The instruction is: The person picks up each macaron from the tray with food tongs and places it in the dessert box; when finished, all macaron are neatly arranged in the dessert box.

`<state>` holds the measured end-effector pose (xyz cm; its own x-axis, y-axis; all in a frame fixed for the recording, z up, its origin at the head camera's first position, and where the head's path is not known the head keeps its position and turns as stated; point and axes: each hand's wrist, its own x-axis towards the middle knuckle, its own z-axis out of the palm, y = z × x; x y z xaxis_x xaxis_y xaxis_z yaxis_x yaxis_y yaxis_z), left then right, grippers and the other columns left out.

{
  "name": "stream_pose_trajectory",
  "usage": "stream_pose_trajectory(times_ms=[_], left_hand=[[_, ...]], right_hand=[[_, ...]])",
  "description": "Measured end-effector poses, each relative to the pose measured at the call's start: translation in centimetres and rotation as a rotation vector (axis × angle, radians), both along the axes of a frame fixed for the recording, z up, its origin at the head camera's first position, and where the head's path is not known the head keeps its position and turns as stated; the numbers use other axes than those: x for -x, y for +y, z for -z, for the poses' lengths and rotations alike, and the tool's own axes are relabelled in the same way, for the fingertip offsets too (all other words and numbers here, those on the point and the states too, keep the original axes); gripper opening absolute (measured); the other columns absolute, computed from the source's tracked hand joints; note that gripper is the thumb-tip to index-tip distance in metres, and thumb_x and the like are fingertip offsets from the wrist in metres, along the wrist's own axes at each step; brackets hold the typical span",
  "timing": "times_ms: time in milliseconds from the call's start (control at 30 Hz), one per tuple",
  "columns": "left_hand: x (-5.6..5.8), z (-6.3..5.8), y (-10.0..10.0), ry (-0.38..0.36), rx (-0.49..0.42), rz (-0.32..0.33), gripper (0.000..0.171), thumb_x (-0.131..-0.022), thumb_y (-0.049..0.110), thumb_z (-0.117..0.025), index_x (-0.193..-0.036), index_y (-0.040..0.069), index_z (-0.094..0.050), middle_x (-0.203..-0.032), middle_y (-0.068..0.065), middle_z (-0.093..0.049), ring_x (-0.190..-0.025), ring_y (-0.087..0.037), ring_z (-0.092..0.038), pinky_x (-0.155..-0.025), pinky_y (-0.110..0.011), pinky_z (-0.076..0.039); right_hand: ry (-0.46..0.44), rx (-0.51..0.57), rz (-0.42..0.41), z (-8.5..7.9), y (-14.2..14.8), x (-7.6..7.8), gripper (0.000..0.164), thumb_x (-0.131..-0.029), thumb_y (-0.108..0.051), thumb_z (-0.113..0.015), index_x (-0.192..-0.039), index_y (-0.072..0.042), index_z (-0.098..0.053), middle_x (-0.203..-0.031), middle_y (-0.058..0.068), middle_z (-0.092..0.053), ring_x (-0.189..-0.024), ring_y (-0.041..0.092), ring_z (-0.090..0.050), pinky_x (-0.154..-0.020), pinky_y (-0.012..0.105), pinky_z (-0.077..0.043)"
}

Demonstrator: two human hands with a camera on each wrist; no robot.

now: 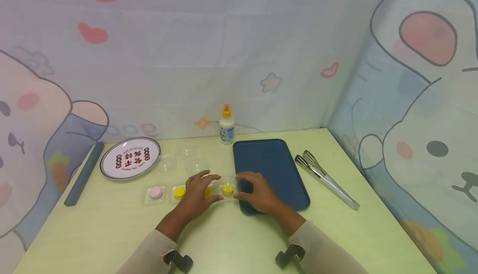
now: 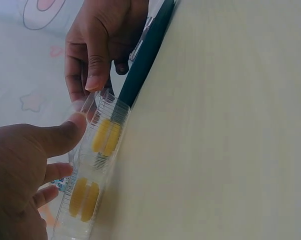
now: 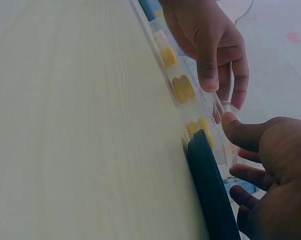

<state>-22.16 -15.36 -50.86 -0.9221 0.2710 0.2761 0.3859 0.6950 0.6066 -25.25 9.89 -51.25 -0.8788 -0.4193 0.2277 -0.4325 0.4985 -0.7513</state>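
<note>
Both hands pinch a clear plastic lid [image 1: 228,179], one at each side, right over a small clear box holding a yellow macaron [image 1: 227,189]. Thumb and fingers of my left hand [image 1: 198,195] are at the lid's left edge. On the opposite edge is my right hand [image 1: 259,195], beside the navy tray [image 1: 269,174]. In the left wrist view, the yellow macarons [image 2: 106,137] stand in their clear boxes below the thumbs. Partly hidden behind my left hand is another yellow macaron [image 1: 208,192]. Farther left sit a yellow macaron [image 1: 179,192] and a pink macaron [image 1: 155,192].
Behind the boxes lie more clear lids [image 1: 196,166]. A printed plate [image 1: 128,170] and a grey-blue roll [image 1: 85,174] are at the left. The glue bottle [image 1: 226,130] stands by the back cloth. Metal tongs [image 1: 328,182] lie right of the tray.
</note>
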Motion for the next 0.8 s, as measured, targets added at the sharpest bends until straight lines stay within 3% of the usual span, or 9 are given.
stream_pose_trajectory(times_ms=[500, 667, 800], left_hand=[[-0.05, 0.33, -0.03, 0.045, 0.024, 0.026, 0.051, -0.091, 0.022, -0.089, -0.137, 0.005, -0.074, -0.147, -0.015, -0.071, -0.157, -0.047, -0.041, -0.121, -0.076, -0.025], [0.03, 0.69, -0.05, 0.095, 0.043, 0.024, 0.049, -0.089, 0.022, -0.091, -0.133, 0.006, -0.077, -0.144, -0.014, -0.073, -0.157, -0.047, -0.042, -0.12, -0.078, -0.026], [0.05, 0.87, 0.03, 0.141, 0.092, 0.006, 0.048, -0.086, 0.024, -0.093, -0.129, 0.008, -0.08, -0.142, -0.012, -0.074, -0.158, -0.046, -0.042, -0.123, -0.082, -0.019]], right_hand=[[0.019, -0.015, -0.008, 0.47, -0.04, 0.07, 0.052, -0.089, -0.021, -0.092, -0.135, -0.004, -0.074, -0.144, 0.014, -0.072, -0.138, 0.04, -0.061, -0.119, 0.065, -0.045], [0.047, -0.026, -0.006, 0.48, 0.0, 0.12, 0.053, -0.086, -0.02, -0.094, -0.133, -0.004, -0.076, -0.142, 0.014, -0.074, -0.134, 0.039, -0.063, -0.117, 0.064, -0.046], [0.05, -0.042, 0.002, 0.57, 0.01, 0.14, 0.052, -0.085, -0.02, -0.095, -0.132, -0.006, -0.077, -0.141, 0.013, -0.075, -0.133, 0.039, -0.063, -0.117, 0.065, -0.044]])
